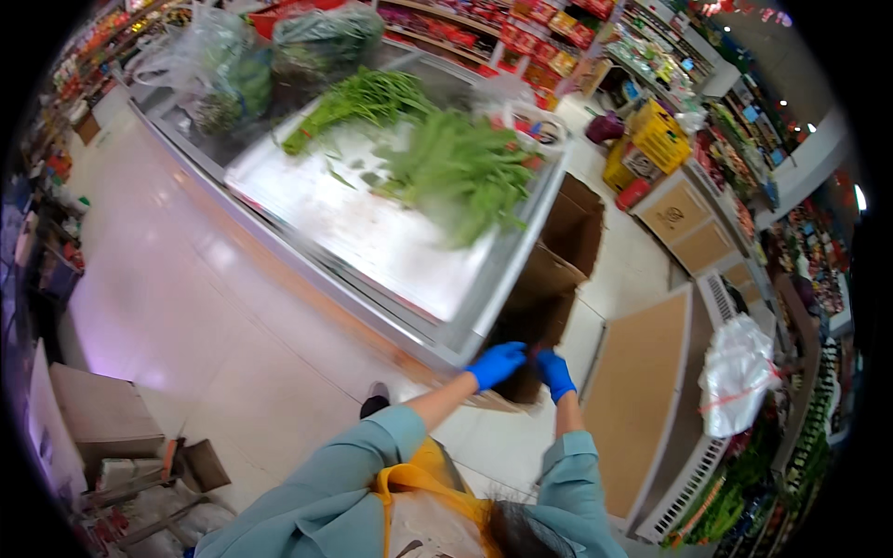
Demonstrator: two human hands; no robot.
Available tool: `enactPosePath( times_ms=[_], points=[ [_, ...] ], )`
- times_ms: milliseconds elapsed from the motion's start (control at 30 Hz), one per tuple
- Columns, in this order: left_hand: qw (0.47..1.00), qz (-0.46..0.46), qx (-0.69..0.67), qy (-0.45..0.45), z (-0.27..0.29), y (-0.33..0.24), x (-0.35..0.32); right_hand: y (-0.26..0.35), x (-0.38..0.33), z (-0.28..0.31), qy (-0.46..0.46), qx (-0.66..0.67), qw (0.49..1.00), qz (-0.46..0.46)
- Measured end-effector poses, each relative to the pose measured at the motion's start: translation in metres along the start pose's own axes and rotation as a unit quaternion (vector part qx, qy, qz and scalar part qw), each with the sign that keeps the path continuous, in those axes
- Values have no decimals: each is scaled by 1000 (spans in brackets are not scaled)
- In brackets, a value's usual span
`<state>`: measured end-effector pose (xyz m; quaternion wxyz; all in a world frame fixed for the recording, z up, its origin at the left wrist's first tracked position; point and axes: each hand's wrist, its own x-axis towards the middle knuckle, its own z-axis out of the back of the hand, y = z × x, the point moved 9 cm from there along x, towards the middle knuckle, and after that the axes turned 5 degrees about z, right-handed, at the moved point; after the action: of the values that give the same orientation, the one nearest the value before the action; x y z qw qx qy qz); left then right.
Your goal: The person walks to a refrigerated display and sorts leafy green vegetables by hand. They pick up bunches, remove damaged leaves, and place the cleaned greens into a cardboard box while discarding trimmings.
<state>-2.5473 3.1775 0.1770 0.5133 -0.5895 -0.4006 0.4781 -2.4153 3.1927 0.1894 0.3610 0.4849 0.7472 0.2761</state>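
Both my hands wear blue gloves and are held close together above an open cardboard box (549,307) beside the counter's right end. The fingers of my left hand (498,365) are curled in, near the counter's corner. Just right of it, my right hand (556,374) is also closed. A small dark reddish bit shows between the two hands, too unclear to name. On the counter's white board (372,256) lie a bunch of leafy greens (456,172), blurred, and a bunch of thin green stalks (367,102). Loose leaves are scattered between them.
Plastic bags of greens (228,79) stand at the counter's far left. A second open carton (575,223) sits beyond the box. At right are a wood-panelled stand (637,391), a clear plastic bag roll (737,372) and yellow baskets (656,139). Cartons (102,409) lie lower left.
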Motion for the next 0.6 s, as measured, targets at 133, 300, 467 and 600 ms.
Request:
enactPosePath(
  times_ms=[133, 300, 467, 600],
  points=[
    [991, -11, -101, 84, 105, -117, -14, 19, 75, -14, -110, -447, 882, 102],
    [980, -69, -183, 46, 314, -120, -5, 42, 162, -72, -28, -486, 871, 69],
    [925, -87, 298, -217, 557, -128, -64, 116, 213, -132, -87, -499, 831, 231],
    [929, 15, 324, -179, 670, -112, -98, 166, 275, -292, -107, -514, 782, 335]
  ],
)
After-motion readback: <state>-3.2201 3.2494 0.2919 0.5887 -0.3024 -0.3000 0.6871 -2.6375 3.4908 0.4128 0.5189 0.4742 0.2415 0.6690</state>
